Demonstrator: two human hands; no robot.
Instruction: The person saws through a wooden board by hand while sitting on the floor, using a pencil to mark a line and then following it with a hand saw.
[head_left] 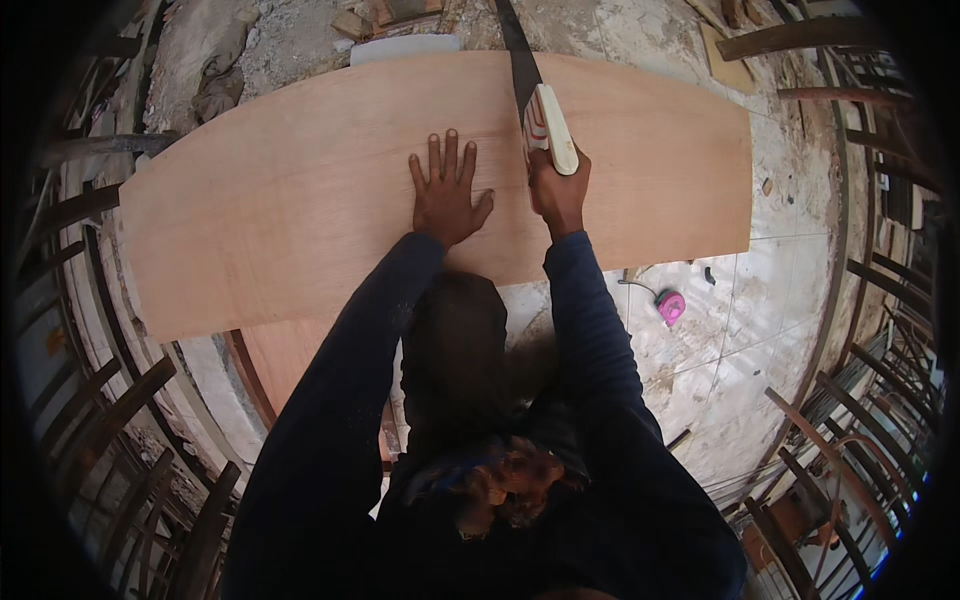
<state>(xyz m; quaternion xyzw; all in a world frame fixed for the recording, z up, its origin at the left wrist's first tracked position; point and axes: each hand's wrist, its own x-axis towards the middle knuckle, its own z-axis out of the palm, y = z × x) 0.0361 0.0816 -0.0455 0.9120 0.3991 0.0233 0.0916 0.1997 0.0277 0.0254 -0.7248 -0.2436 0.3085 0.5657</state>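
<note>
A long plywood board lies crosswise in front of me, partly over another reddish sheet below its near edge. My left hand rests flat on the board, fingers spread, left of the saw. My right hand is wrapped round the pale handle of a hand saw, whose dark blade runs away from me, in line with a cut or mark across the board and past its far edge. Part of the blade is hidden by the handle. My dark-clad knee is at the board's near edge.
A pink tape measure lies on the dusty tiled floor at the right. Rubble and scraps lie beyond the board, beside a pale slab. Wooden poles line both sides, with a crumpled cloth at the back left.
</note>
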